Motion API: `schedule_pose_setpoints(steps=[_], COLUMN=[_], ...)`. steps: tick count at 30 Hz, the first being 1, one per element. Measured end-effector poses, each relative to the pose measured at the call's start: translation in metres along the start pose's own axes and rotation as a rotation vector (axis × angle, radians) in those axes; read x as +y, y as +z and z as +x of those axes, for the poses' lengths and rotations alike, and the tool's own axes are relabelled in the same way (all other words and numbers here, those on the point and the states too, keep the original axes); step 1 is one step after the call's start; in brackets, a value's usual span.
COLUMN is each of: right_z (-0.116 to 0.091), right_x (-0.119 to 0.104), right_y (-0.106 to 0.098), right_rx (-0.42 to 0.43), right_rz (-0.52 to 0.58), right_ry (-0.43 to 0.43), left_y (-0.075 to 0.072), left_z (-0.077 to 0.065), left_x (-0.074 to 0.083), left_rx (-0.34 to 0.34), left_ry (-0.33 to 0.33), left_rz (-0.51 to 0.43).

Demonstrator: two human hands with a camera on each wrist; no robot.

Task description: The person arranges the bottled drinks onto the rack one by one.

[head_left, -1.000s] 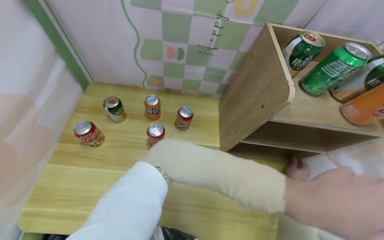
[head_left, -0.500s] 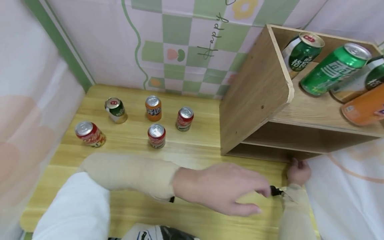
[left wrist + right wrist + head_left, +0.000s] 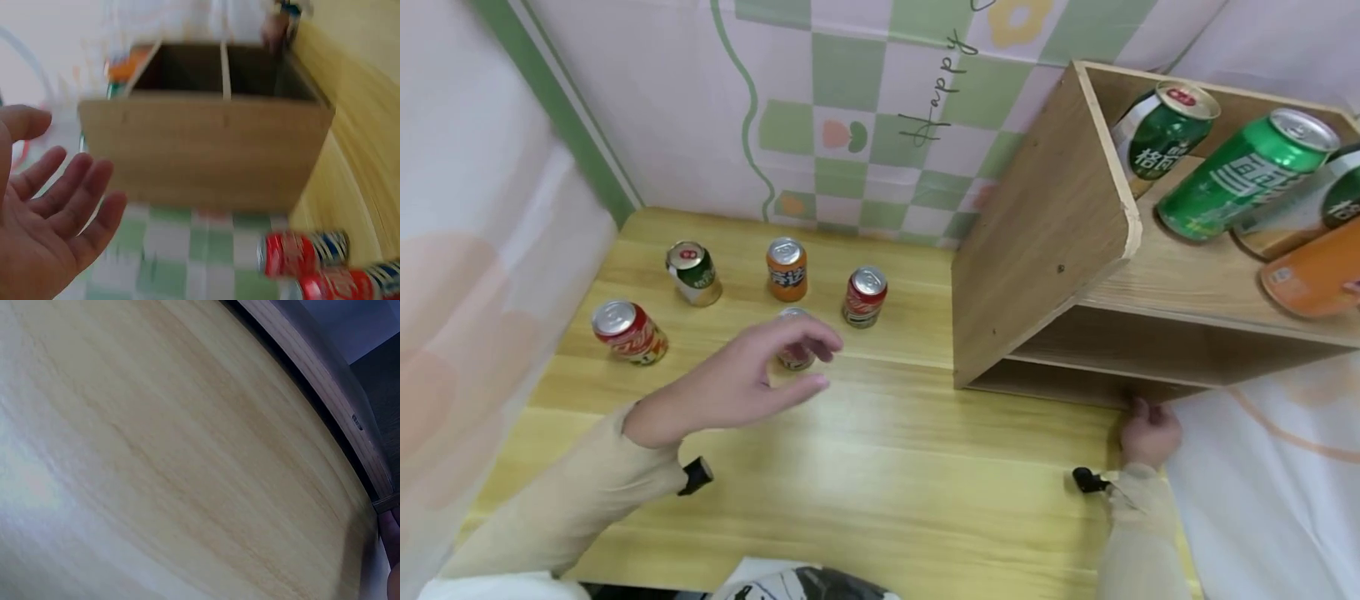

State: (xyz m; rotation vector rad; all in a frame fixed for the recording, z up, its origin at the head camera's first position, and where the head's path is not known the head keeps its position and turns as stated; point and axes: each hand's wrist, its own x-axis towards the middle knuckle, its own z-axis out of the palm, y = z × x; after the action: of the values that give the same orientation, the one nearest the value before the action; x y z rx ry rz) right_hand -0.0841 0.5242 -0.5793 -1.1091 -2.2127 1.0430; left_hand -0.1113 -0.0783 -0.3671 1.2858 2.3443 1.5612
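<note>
My left hand point(image 3: 748, 375) hovers over the table, fingers loosely bent and thumb apart, holding nothing. It partly covers a small red soda can point(image 3: 795, 360) in the head view. In the left wrist view its palm and spread fingers point(image 3: 81, 194) show at the left. My right hand point(image 3: 1150, 435) grips the lower front corner of a wooden shelf unit point(image 3: 1045, 225), its thumb up at the bottom board. Only a bit of its fingers point(image 3: 390, 540) appears at the right edge of the right wrist view; the other fingertips are hidden.
Around the left hand stand an orange can point(image 3: 787, 271), a green-and-white can point(image 3: 694, 275) and two more red cans point(image 3: 865, 298). Several larger cans, one bright green point(image 3: 1243, 179), stand on the shelf's upper level. A printed cloth point(image 3: 850, 108) hangs behind the table point(image 3: 887, 500).
My left hand has swung from the far right, in front of the shelf, leftward to the small red can. The right hand stays at the shelf's lower corner.
</note>
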Motion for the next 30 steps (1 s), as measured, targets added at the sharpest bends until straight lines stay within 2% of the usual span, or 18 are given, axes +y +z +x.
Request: schedule_pose_setpoints(steps=[7,9,12,16,20,25,30], right_z=[0.001,0.001,0.002,0.004,0.006,0.007,0.007], right_x=[0.003,0.002,0.001,0.002,0.001,0.002,0.007], right_y=[0.001,0.001,0.003,0.002,0.001,0.002,0.005], right_rx=[0.001,0.003,0.01,0.013,0.002,-0.022,-0.006], right_rz=[0.005,0.014,0.053,0.073,0.09,0.119,0.088], right_ry=[0.031,0.021,0.019,0.027,0.061,0.088,0.077], left_y=[-0.009,-0.012,-0.015,-0.011,-0.001,0.01,0.018], left_z=[-0.037,-0.045,-0.052,-0.056,-0.055,-0.054,-0.048], left_x=[-0.056,-0.075,-0.103,-0.138,-0.162,-0.175,-0.181], left_rx=[0.248,0.298,0.337,0.322,0.244,0.187,0.206], left_ry=[-0.139,-0.179,-0.245,-0.325,-0.364,-0.395,-0.385], left_rz=[-0.099,-0.135,-0.192,-0.266,-0.31,-0.32,-0.301])
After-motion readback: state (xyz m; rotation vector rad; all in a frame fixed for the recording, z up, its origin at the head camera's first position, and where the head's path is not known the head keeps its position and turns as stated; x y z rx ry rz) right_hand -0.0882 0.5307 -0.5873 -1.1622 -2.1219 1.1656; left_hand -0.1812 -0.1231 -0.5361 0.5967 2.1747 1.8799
